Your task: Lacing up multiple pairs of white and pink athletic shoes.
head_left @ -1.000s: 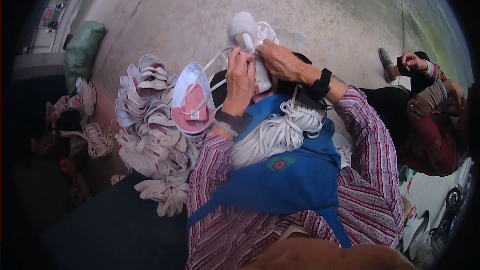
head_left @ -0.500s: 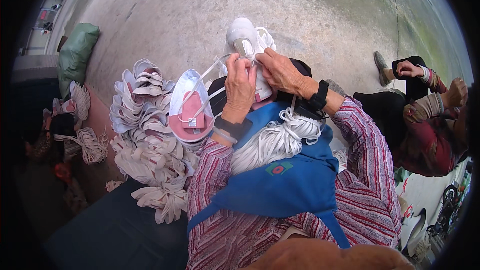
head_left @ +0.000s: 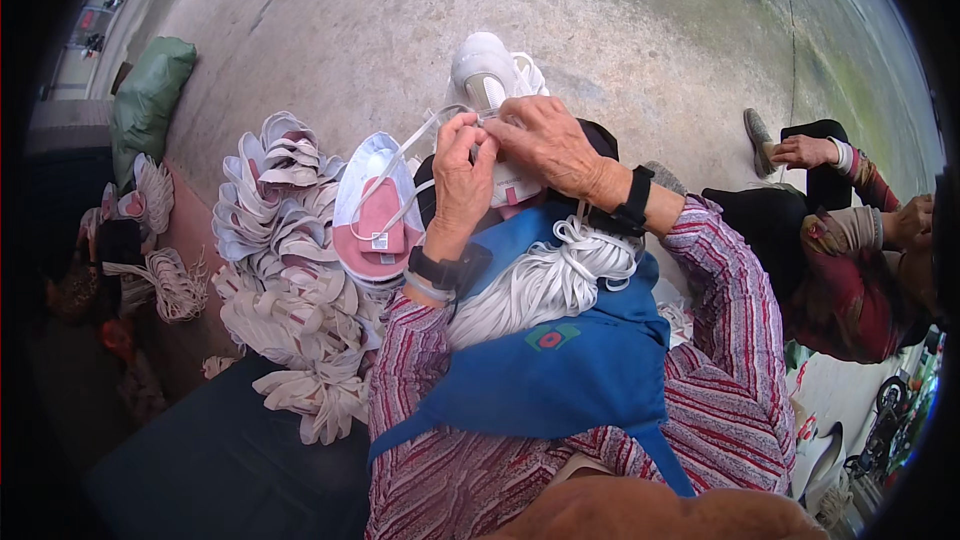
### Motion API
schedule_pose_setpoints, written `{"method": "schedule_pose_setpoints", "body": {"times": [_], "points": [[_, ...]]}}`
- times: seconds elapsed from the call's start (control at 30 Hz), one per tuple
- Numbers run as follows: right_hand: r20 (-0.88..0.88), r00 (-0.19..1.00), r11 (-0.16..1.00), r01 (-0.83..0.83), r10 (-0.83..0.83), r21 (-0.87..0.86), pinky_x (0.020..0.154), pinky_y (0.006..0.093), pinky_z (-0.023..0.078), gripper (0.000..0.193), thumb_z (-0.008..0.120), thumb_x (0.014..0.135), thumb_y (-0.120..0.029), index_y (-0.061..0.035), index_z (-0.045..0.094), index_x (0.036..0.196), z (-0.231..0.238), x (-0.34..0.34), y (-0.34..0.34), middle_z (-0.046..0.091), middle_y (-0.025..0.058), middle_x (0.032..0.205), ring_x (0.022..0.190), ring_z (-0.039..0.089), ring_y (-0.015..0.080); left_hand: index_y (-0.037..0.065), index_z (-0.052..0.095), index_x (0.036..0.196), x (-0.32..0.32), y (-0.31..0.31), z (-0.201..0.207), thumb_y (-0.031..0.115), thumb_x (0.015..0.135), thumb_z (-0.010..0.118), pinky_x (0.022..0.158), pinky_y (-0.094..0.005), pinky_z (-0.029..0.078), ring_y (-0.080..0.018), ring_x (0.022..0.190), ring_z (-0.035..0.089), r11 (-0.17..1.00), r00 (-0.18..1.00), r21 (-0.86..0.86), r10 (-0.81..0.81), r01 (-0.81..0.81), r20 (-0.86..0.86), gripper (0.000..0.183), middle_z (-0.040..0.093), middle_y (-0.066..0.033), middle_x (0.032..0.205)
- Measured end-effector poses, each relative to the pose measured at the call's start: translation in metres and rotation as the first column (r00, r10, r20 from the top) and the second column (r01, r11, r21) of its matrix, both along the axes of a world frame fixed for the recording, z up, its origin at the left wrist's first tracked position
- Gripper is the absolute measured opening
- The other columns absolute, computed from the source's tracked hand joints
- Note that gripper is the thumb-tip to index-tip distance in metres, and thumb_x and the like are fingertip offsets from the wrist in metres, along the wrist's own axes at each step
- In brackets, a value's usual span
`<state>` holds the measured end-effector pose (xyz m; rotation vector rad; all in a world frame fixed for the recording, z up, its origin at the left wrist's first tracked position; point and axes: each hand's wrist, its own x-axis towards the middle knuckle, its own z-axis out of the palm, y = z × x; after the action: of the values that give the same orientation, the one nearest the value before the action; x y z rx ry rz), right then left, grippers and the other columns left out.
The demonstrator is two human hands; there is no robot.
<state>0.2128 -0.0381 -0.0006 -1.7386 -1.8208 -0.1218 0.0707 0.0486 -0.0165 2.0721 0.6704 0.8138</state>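
A white shoe upper point(head_left: 483, 68) with a beige tongue stands toe-away between my knees. My left hand point(head_left: 462, 175) pinches a white shoelace point(head_left: 408, 148) above it, and the lace loops out to the left. Close beside it, my right hand point(head_left: 555, 145) is closed at the same lace, its fingertips partly hidden behind its own knuckles. Left of my left wrist lies another white upper point(head_left: 347, 202) with a pink lining and a small label. A thick bundle of white laces point(head_left: 540, 285) rests on my blue apron point(head_left: 560, 390).
Stacked white uppers point(head_left: 290, 290) lie on my left. Further left are more lace bundles point(head_left: 175, 285) and a green sack point(head_left: 152, 100). Another person's hand point(head_left: 803, 152) and dark-clad legs are on the right. Concrete floor point(head_left: 620, 20) stretches ahead.
My right hand has turned over and moved left, closer to my left hand, covering more of the shoe's lacing. My left hand has dropped slightly. The other person's hands have shifted.
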Motion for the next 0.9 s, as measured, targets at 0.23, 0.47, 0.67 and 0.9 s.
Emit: {"method": "schedule_pose_setpoints", "body": {"times": [0.23,0.47,0.67,0.9], "points": [[-0.182,0.963,0.976,-0.209,0.197,-0.052,0.08,0.0356,0.043,0.01,0.061,0.078,-0.01,-0.0056,0.061,0.087,0.018,0.009,0.015,0.056,0.009,0.084,0.084,0.056,0.0254,-0.001,0.05,0.107,-0.009,0.003,-0.009,0.002,0.078,0.06,0.092,-0.0389,0.042,-0.035,0.106,0.051,1.0,0.999,-0.011,0.017,-0.017,0.032,0.03,0.051,-0.019,0.113],[-0.679,0.709,0.881,-0.429,0.192,-0.199,0.065,0.0369,0.047,0.012,0.054,0.09,-0.013,-0.002,0.058,0.091,0.054,-0.046,-0.021,0.057,0.0153,0.081,0.074,0.059,0.03,-0.004,0.045,0.112,-0.004,0.011,-0.013,-0.006,0.07,0.053,0.092,-0.0418,0.041,-0.0382,0.106,0.048,0.999,1.0,-0.033,0.031,-0.031,-0.006,0.044,0.047,-0.0229,0.111],[-0.207,0.967,0.94,0.072,-0.148,-0.334,0.062,0.0449,0.047,0.018,0.055,0.083,-0.021,-0.0031,0.056,0.086,0.001,-0.021,0.019,0.057,0.018,0.078,0.072,0.059,0.0385,-0.004,0.045,0.115,-0.002,0.019,-0.012,-0.002,0.074,0.055,0.089,-0.0417,0.043,-0.0392,0.103,0.05,0.989,0.993,0.145,0.024,-0.007,-0.112,0.042,0.048,-0.0231,0.108],[-0.076,0.99,0.941,0.089,-0.12,-0.328,0.06,0.0452,0.048,0.019,0.057,0.08,-0.022,-0.0034,0.055,0.08,-0.018,-0.013,0.028,0.058,0.0162,0.077,0.072,0.06,0.0371,-0.004,0.05,0.105,-0.005,0.046,-0.008,0.004,0.076,0.052,0.081,-0.047,0.046,-0.0426,0.093,0.055,0.966,0.936,0.174,-0.125,0.19,-0.329,0.03,0.054,-0.0252,0.1]]}}
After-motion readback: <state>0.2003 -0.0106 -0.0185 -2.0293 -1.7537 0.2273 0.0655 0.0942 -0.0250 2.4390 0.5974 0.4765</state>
